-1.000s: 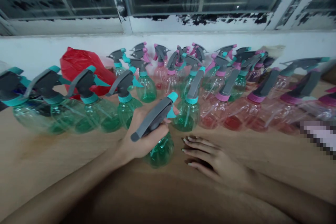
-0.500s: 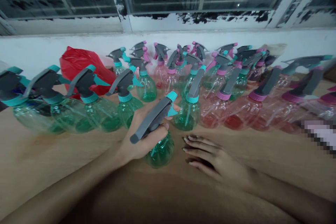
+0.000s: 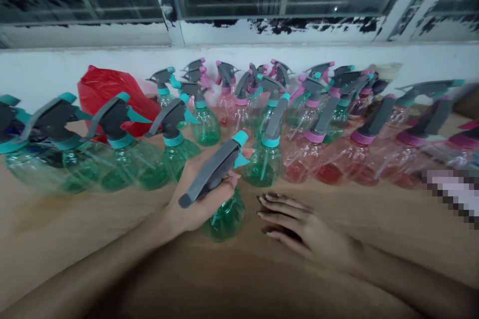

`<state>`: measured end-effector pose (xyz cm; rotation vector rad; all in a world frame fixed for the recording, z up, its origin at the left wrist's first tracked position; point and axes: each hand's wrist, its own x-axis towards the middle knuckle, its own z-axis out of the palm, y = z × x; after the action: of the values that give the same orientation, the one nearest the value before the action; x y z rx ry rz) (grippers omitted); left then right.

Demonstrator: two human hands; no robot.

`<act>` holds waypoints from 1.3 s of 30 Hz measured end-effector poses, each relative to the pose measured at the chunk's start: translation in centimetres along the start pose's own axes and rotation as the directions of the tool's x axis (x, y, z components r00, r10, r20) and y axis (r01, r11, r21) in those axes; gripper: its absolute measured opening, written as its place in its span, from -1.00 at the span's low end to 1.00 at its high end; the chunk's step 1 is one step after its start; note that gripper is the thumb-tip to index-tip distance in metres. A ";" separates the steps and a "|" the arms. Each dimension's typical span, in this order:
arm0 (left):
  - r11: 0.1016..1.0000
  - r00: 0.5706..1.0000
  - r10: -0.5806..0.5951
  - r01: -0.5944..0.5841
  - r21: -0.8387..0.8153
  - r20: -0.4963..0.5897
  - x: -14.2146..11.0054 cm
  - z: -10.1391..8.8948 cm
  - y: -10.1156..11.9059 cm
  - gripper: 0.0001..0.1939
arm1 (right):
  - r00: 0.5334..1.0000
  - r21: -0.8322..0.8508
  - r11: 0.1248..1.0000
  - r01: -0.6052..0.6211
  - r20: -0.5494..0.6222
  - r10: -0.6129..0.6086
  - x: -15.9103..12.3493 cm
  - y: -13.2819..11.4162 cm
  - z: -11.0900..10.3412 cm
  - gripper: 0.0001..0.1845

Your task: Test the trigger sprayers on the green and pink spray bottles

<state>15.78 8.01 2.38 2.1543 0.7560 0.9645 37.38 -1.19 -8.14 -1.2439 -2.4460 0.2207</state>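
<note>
My left hand (image 3: 204, 192) is wrapped round the neck of a green spray bottle (image 3: 226, 217) that stands on the wooden table (image 3: 123, 239). Its grey spray head with a turquoise nozzle and trigger points away to the right, and my fingers hide the collar. To the right of that bottle, my right hand (image 3: 295, 224) lies palm down on the table with the fingers stretched out, holding nothing. Just beyond the hands stands another green spray bottle (image 3: 263, 165) with a turquoise collar.
Green spray bottles (image 3: 151, 164) line up on the left, and pink spray bottles (image 3: 333, 162) on the right. Several more stand behind, towards the white wall (image 3: 45, 67). A red plastic bag (image 3: 116, 97) sits at the back left. A blurred-out patch (image 3: 454, 192) covers something at the right.
The whole view has shifted slightly, so things appear a little further left. My left hand still grips the green spray bottle, and my right hand stays flat on the table.
</note>
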 end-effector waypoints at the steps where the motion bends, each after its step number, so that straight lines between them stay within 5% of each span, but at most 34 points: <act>1: 1.000 1.000 0.003 -0.003 -0.011 0.002 0.0 0.0 0.1 -0.70 | 1.000 -0.003 1.000 0.004 0.001 -0.004 0.0 0.0 0.0 -0.61; 18: 0.993 0.994 -0.076 0.083 -0.089 0.075 -0.2 0.1 0.2 -0.55 | 0.999 -0.030 0.999 0.025 -0.037 -0.027 -0.1 0.0 0.2 -0.60; 27: 0.995 0.994 0.010 -0.021 0.097 0.108 0.5 -0.2 0.0 -0.73 | 1.000 -0.025 1.000 0.009 -0.022 -0.010 -0.1 -0.1 0.1 -0.60; 39: 0.990 0.995 0.011 -0.024 0.136 0.099 0.0 -0.9 -0.4 -0.82 | 1.000 -0.045 0.999 0.014 -0.017 -0.015 -0.1 -0.1 0.1 -0.60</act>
<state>14.97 8.52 2.58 2.3117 0.7764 0.8300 37.33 -1.31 -8.28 -1.2409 -2.4570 0.1516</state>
